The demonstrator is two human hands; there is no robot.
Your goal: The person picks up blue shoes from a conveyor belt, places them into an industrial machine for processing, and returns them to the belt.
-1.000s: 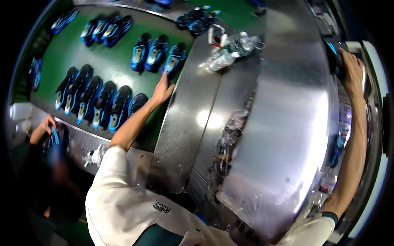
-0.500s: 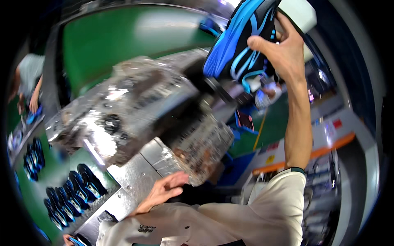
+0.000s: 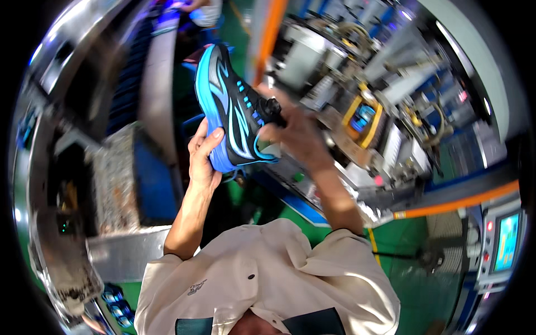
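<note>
A black sneaker point(image 3: 237, 106) with a blue and turquoise sole is held up in front of me, its toe away from me. My left hand point(image 3: 204, 156) grips it by the sole, thumb on the near side wall and fingers behind. At the shoe's collar is my right hand point(image 3: 296, 134), smeared by motion; its thumb side is close to the opening. I cannot make out whether its fingers hold anything. Something dark and bunched point(image 3: 269, 109), perhaps the tongue or laces, shows at the opening.
On the right stands a machine point(image 3: 329, 61) with a yellow-framed fixture point(image 3: 363, 120) and an orange edge bar point(image 3: 463, 198). Further right is a control screen point(image 3: 506, 242). A worn block with a blue side point(image 3: 153, 181) sits at left. More shoes point(image 3: 117, 304) lie lower left; a person point(image 3: 206, 12) is beyond.
My view has swung to the right, toward the machine. The sneaker, earlier raised in my right hand alone, is now gripped by my left hand, which was open and holding nothing before.
</note>
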